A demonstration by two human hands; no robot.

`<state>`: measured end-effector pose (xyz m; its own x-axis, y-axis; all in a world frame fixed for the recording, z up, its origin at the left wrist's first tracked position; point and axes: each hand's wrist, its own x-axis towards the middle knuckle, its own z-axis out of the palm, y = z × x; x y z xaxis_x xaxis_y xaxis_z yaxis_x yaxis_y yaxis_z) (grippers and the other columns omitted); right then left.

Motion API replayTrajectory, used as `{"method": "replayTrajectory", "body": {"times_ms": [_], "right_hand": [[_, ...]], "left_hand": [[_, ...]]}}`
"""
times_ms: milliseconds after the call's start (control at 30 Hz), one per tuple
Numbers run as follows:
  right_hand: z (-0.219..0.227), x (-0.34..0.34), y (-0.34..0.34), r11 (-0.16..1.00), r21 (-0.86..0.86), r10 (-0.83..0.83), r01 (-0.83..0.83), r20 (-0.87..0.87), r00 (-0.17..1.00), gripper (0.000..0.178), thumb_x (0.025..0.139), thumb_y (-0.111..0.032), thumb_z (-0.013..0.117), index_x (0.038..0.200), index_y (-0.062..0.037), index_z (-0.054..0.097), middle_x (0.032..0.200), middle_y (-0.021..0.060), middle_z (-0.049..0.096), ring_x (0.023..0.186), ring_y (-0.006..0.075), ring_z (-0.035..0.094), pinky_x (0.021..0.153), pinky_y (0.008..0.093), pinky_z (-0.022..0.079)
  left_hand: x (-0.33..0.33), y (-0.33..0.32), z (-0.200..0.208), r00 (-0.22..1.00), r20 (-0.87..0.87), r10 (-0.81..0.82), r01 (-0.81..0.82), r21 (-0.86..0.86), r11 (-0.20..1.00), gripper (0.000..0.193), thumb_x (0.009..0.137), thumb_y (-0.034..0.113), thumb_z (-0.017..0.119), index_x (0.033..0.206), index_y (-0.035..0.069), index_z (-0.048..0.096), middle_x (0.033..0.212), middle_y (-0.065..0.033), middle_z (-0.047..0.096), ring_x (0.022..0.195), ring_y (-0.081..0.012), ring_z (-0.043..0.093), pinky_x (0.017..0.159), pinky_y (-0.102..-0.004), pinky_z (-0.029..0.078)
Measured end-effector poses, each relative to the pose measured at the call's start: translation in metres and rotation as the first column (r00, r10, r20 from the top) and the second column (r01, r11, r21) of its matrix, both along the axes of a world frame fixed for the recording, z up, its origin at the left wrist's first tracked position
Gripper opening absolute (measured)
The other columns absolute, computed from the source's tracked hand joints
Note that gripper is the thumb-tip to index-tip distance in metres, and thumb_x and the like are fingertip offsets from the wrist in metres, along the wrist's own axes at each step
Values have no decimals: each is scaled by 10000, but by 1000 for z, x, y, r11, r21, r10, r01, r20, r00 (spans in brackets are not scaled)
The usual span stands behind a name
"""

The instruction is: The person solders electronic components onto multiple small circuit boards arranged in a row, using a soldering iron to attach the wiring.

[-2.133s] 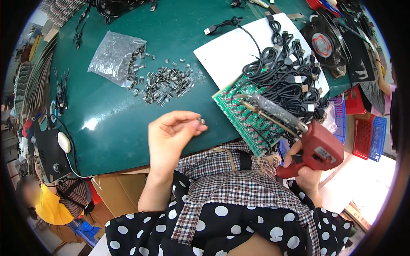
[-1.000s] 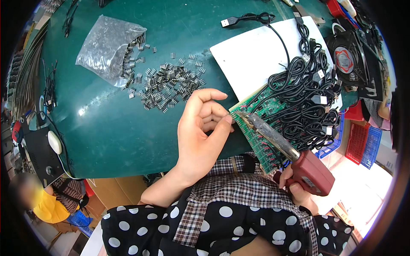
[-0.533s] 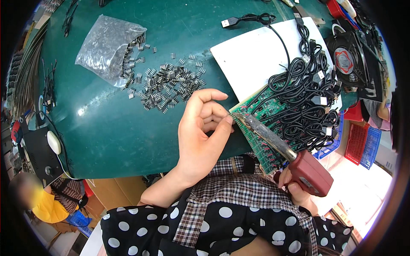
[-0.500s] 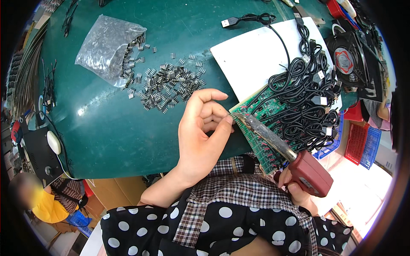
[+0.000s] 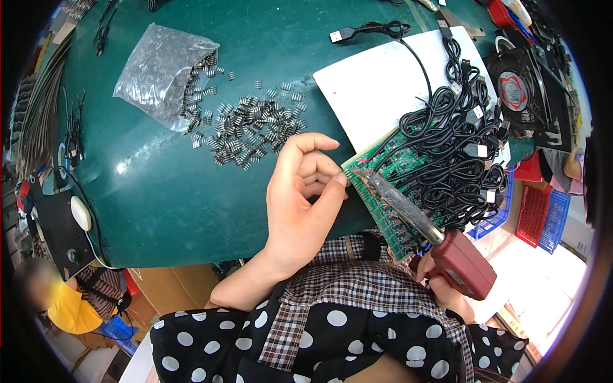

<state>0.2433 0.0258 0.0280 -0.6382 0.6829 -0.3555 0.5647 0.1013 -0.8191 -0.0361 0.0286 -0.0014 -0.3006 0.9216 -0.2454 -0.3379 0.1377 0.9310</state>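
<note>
My right hand (image 5: 447,295) grips the dark red handle of a soldering iron (image 5: 414,216). Its grey barrel slants up and left across a green circuit board (image 5: 381,214), with the tip close to the board's upper left corner. At that corner my left hand (image 5: 305,191) is closed, thumb and forefinger pinched together; whatever sits between the fingertips is too small to make out. Coiled black USB cables (image 5: 440,166) lie over the board's right part. Left of the board is a pile of small metal-pinned parts (image 5: 255,131).
A clear plastic bag (image 5: 159,76) spills more of the parts on the green table (image 5: 172,210). Under the cables lies a white sheet (image 5: 357,83). A black fan (image 5: 518,89) stands at the right, a black box with a knob (image 5: 60,223) at the left. Another person (image 5: 73,306) sits lower left.
The soldering iron has shifted slightly down and to the right, its tip drawing a little away from my left fingertips. My left hand stays in place.
</note>
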Motion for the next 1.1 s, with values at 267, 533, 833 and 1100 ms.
{"method": "replayTrajectory", "body": {"times_ms": [267, 533, 833, 1100], "right_hand": [[-1, 2, -7, 977, 208, -60, 48, 52, 997, 307, 669, -174, 681, 936, -42, 604, 777, 37, 632, 726, 234, 612, 822, 332, 438], [7, -14, -4, 916, -276, -335, 291, -129, 933, 385, 686, -184, 666, 1010, -11, 552, 737, 18, 625, 690, 203, 607, 817, 326, 435], [-4, 4, -14, 972, 198, -144, 128, 69, 987, 213, 604, -153, 676, 797, -72, 639, 822, 61, 623, 737, 251, 600, 789, 344, 454], [4, -10, -10, 964, 10, -265, 266, -53, 963, 231, 584, -114, 664, 804, -56, 624, 814, 68, 607, 730, 252, 590, 708, 333, 466]], "left_hand": [[1, 0, -1, 1000, 6, 3, -3, -6, 1000, 325, 788, -95, 487, 1085, -3, 392, 762, -40, 532, 693, -96, 538, 649, -223, 460], [1, 0, 0, 1000, -13, -3, 3, -8, 1000, 330, 787, -91, 485, 1089, 3, 390, 753, -35, 530, 692, -95, 536, 644, -222, 458], [2, -1, 0, 1000, -23, 4, -4, -4, 1000, 323, 788, -89, 481, 1084, 4, 395, 745, -30, 525, 692, -92, 535, 638, -223, 458], [3, -2, -1, 999, -34, 0, 0, 1, 1000, 332, 788, -88, 481, 1093, 7, 390, 743, -28, 521, 697, -87, 529, 636, -223, 461]]}}
